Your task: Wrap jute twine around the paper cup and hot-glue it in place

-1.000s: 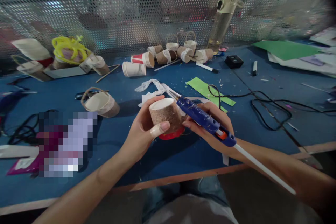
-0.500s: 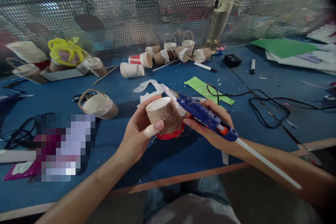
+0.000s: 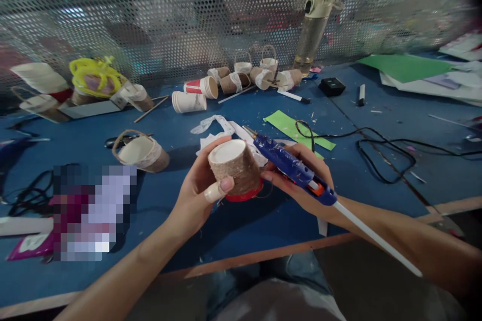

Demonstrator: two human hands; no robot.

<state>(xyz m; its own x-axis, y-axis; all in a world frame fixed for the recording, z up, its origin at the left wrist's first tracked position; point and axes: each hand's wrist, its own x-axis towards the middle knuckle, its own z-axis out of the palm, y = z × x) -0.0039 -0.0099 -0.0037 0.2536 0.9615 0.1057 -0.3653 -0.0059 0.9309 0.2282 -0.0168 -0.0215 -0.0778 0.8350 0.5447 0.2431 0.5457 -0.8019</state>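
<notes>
My left hand (image 3: pixel 192 188) is wrapped around a paper cup (image 3: pixel 236 170) covered in brown twine, its white base turned up and its red rim below. A pale wrap circles my left thumb. In my right hand (image 3: pixel 315 163) is a blue glue gun (image 3: pixel 283 160), its metal nozzle pointing up and left above the cup's right side. A long white glue stick (image 3: pixel 378 238) sticks out of the gun's rear. Fingertips of my right hand are close to the cup's lower right side; whether they touch it, I cannot tell. White lace (image 3: pixel 214 123) lies behind the cup.
A small twine basket (image 3: pixel 145 153) stands to the left. Several cups and baskets (image 3: pixel 261 77) line the back by the perforated metal screen (image 3: pixel 169 15), near a tall bottle (image 3: pixel 312 30). Green paper strips (image 3: pixel 291 128) and a black cord (image 3: pixel 376 160) lie to the right.
The glue gun has tilted slightly, its rear end and glue stick shifting a little left. My left hand keeps its hold on the cup, almost unmoved.
</notes>
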